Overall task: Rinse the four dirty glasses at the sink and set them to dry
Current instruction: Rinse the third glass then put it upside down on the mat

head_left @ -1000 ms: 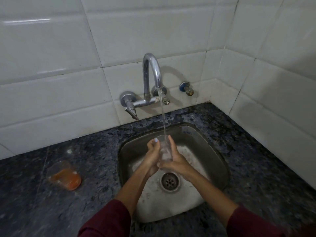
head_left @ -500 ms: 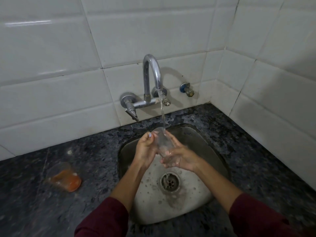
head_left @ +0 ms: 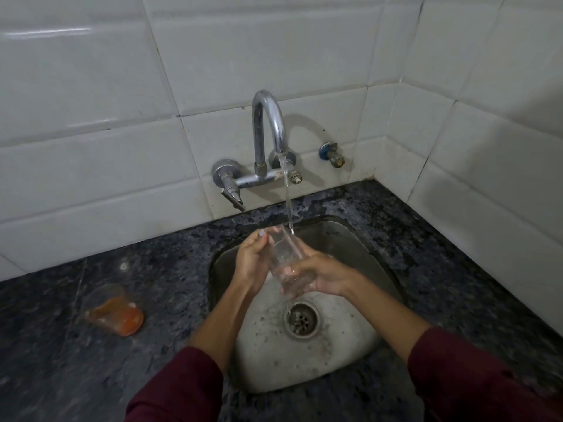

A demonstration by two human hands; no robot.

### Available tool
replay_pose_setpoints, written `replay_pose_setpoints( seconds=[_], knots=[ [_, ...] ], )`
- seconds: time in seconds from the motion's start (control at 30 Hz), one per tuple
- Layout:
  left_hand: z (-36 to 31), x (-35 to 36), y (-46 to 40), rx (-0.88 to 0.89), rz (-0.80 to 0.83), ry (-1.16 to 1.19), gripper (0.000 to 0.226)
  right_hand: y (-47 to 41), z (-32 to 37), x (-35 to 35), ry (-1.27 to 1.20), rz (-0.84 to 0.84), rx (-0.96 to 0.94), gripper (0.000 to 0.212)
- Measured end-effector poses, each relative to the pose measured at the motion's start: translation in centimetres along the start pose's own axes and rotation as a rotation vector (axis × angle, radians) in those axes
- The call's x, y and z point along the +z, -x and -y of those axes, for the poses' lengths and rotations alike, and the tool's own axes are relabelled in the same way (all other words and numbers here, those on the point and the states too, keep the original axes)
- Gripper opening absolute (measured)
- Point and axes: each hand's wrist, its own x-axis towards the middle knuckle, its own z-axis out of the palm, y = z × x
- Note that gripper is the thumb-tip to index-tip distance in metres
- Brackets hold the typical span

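Note:
A clear glass [head_left: 285,258] is held tilted over the steel sink [head_left: 359,239], its mouth up and to the left under the running stream from the chrome tap [head_left: 269,129]. My left hand [head_left: 253,263] grips the glass near its rim. My right hand [head_left: 324,277] cups its lower part and base. Water runs off the glass toward the drain [head_left: 301,320]. A second glass [head_left: 112,310] with orange residue lies on its side on the dark counter, left of the sink.
The dark speckled stone counter [head_left: 91,360] surrounds the sink. White tiled walls close in behind and on the right. A small blue-capped valve [head_left: 332,153] sticks out of the wall right of the tap.
The glass has gone from upright to tilted. My right hand slid down to its base and my left hand rose toward the rim. The water keeps running.

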Motion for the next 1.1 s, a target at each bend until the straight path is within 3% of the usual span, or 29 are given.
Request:
replay_pose_setpoints(
  seconds=[0.1,0.17,0.23,0.27,0.3,0.4,0.5,0.53,0.63,0.73,0.9,1.03,1.1],
  knots=[
    [-0.3,0.3,-0.4,0.020,-0.039,-0.064,0.025,0.0,0.0,0.1,-0.090,0.015,0.051,0.085],
    [-0.6,0.8,-0.7,0.020,-0.073,-0.300,0.025,-0.2,0.3,0.5,0.210,-0.145,0.041,0.099],
    [-0.9,1.6,-1.1,0.012,-0.120,-0.519,0.022,-0.8,0.7,0.9,0.698,-0.326,-0.002,0.115],
    [-1.0,1.8,-1.3,0.006,-0.148,-0.561,0.023,-1.2,0.6,0.8,0.814,-0.372,-0.029,0.119],
    [-1.2,2.1,-1.4,0.001,-0.166,-0.545,0.023,-1.5,0.5,0.6,0.778,-0.367,-0.053,0.120],
    [-1.5,2.4,-1.9,-0.040,-0.169,-0.427,0.022,-1.2,0.7,0.0,0.299,-0.209,-0.056,0.102],
    [-1.5,2.4,-2.4,-0.080,-0.165,-0.288,0.017,-0.9,1.1,-0.1,-0.322,-0.157,0.014,0.038],
    [-1.4,2.5,-2.5,-0.094,-0.161,-0.251,0.017,-1.1,1.0,-0.1,-0.493,-0.169,0.045,0.028],
    [-1.4,2.4,-2.8,-0.118,-0.184,-0.288,0.029,-2.4,0.5,-0.1,-0.768,-0.201,0.037,0.045],
    [-1.7,2.0,-2.7,-0.122,-0.256,-0.373,0.036,-3.5,0.1,0.1,-0.815,-0.188,0.014,0.049],
    [-2.1,0.1,-2.3,-0.210,-0.403,-0.431,0.038,-3.2,-1.2,-0.5,-0.487,-0.135,-0.032,0.037],
    [-2.7,-1.1,-2.2,-0.151,-0.499,-0.549,0.049,-2.5,-3.0,-0.6,0.028,-0.245,-0.120,0.060],
    [-3.4,-1.1,-2.4,-0.084,-0.524,-0.650,0.054,-2.2,-3.3,-0.2,0.093,-0.279,-0.163,0.065]
  ],
)
